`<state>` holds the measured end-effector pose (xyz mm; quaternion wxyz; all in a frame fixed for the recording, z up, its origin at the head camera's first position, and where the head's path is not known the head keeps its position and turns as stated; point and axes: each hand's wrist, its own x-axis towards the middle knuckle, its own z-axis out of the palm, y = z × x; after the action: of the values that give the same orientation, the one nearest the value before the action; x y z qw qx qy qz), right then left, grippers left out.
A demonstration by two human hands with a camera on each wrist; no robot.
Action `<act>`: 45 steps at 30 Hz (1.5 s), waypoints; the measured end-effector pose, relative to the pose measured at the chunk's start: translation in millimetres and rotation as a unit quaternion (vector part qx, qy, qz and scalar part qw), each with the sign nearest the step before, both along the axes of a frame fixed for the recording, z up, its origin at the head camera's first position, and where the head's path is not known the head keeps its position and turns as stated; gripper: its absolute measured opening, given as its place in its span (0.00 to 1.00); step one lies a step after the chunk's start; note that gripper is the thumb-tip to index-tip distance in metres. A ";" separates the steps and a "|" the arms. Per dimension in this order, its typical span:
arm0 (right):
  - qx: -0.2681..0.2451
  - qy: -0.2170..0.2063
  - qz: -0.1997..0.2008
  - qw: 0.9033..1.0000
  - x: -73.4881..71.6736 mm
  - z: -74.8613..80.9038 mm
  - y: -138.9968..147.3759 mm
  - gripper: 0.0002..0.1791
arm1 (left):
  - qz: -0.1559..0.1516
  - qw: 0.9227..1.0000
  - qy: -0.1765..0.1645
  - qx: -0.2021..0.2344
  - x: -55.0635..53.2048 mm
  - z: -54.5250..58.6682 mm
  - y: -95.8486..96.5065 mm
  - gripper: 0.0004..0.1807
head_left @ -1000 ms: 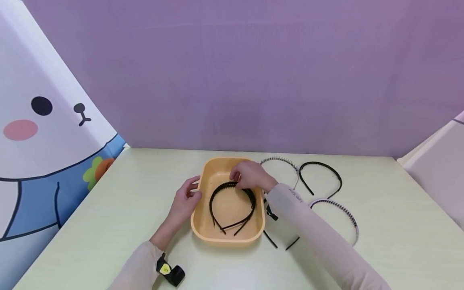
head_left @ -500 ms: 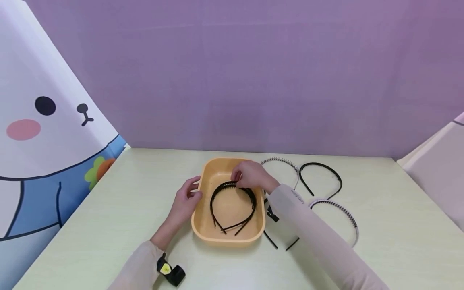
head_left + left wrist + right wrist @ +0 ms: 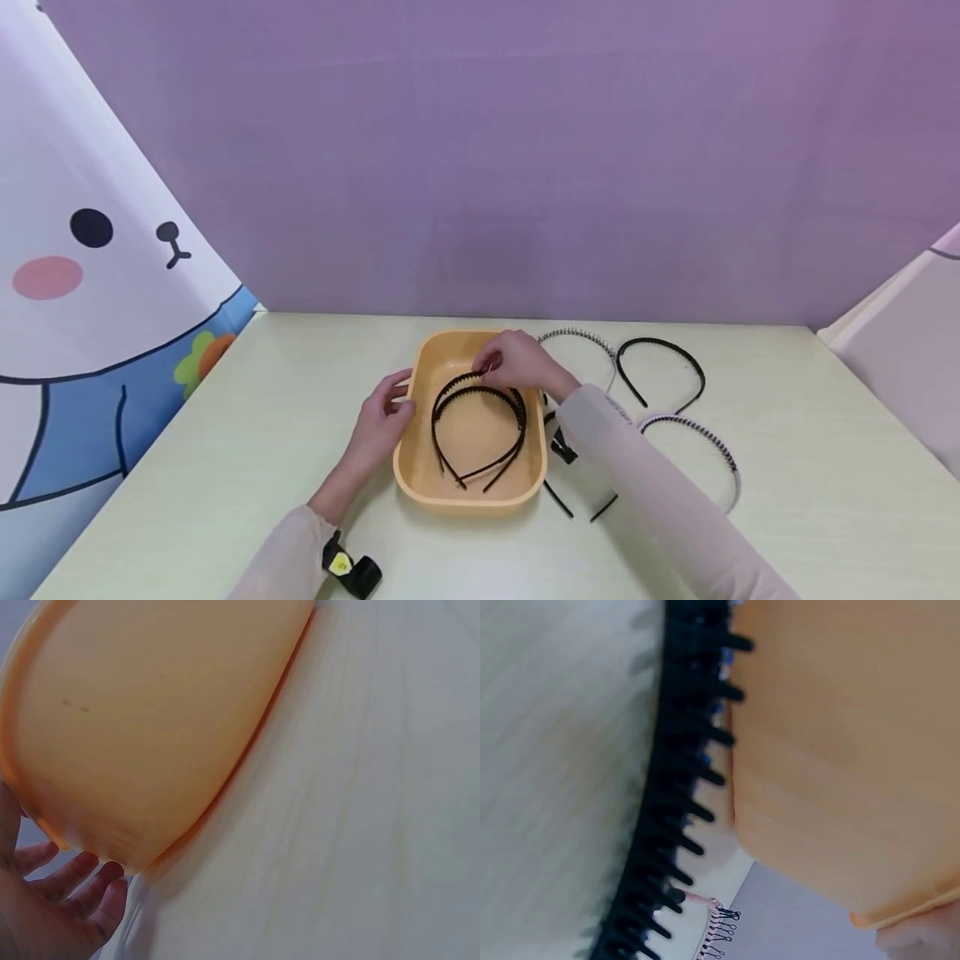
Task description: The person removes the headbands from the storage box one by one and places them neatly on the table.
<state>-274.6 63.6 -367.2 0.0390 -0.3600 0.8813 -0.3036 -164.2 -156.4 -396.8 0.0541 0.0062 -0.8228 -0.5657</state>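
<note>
My left hand (image 3: 378,425) grips the left rim of an orange plastic tub (image 3: 467,502); its fingertips press the outer wall in the left wrist view. Inside the tub, my right hand (image 3: 517,362) pinches the arched top of a black toothed headband (image 3: 444,398). A second black headband (image 3: 480,390) lies overlapping it, slightly nearer to me, their ends crossing at the front of the tub. The right fingertips partly hide the held band. In the right wrist view, only a piece of the right hand (image 3: 922,934) shows at the tub's edge.
Right of the tub lie a silver-grey spiky headband (image 3: 577,333), a black one (image 3: 663,342) and a lilac one with dark teeth (image 3: 697,427). Another black toothed headband (image 3: 649,780) lies close against the tub, largely under my right sleeve. A purple backdrop (image 3: 525,167) stands behind the table.
The tops of the two headbands in the tub have spread apart, the held one shifting away from me with my right hand. The left hand stays at the rim.
</note>
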 end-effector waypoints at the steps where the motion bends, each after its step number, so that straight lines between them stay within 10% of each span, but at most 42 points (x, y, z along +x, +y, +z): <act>1: -0.007 -0.005 0.001 1.000 -0.2 -0.4 0.4 0.07 | 0.000 1.000 0.000 0.001 0.2 0.1 0.2 0.28; 30: -0.141 -0.149 0.015 0.979 -2.4 7.2 11.1 0.08 | -0.003 1.000 -0.009 0.009 -1.0 -0.5 0.2 0.28; 45: -0.131 -0.214 -0.027 0.968 -0.9 22.8 22.1 0.11 | 0.000 1.000 -0.010 -0.005 -2.0 1.0 0.2 0.28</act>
<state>-275.6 85.7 -344.4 0.1712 -0.2644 0.8145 -0.4872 -166.2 -156.2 -395.8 0.0464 0.0114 -0.8261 -0.5615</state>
